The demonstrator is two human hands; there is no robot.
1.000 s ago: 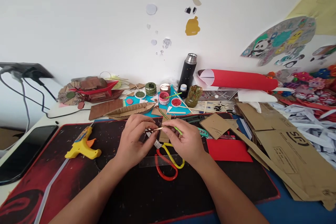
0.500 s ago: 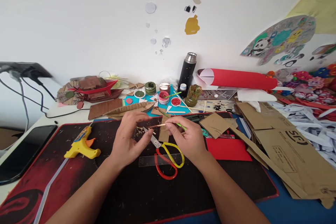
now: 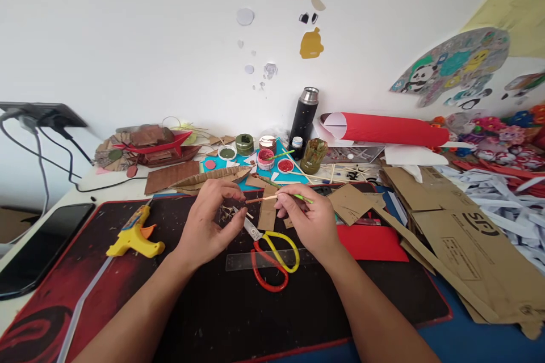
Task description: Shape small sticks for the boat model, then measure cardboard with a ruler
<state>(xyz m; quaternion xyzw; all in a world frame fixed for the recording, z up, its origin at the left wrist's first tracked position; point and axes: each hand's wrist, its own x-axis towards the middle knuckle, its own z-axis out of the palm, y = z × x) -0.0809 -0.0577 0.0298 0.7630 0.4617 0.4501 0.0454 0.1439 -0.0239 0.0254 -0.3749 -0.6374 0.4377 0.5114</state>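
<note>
My right hand [image 3: 307, 215] pinches a thin wooden stick [image 3: 261, 199], painted brown along its left part and pale near my fingers. A green-handled paintbrush [image 3: 305, 199] is also in that hand, its brush end showing beyond my fingers. At the stick's brown end, my left hand [image 3: 215, 218] is open, thumb and forefinger apart; whether it touches the tip I cannot tell. Scissors [image 3: 276, 261] with one red and one yellow handle lie below, over a clear ruler [image 3: 240, 261]. A cardboard strip [image 3: 267, 212] is behind the stick.
A yellow glue gun [image 3: 136, 235] and a phone [image 3: 32, 249] lie left. Open paint pots [image 3: 244, 143], a black flask [image 3: 304, 113] and a murky jar [image 3: 314, 156] stand at the back. Red card [image 3: 372, 243] and flattened cardboard [image 3: 468, 244] are on the right.
My right hand has moved slightly right with the stick and paintbrush. The stick's brown end has shifted right, closer to the left fingertips. My left hand stays nearly in place.
</note>
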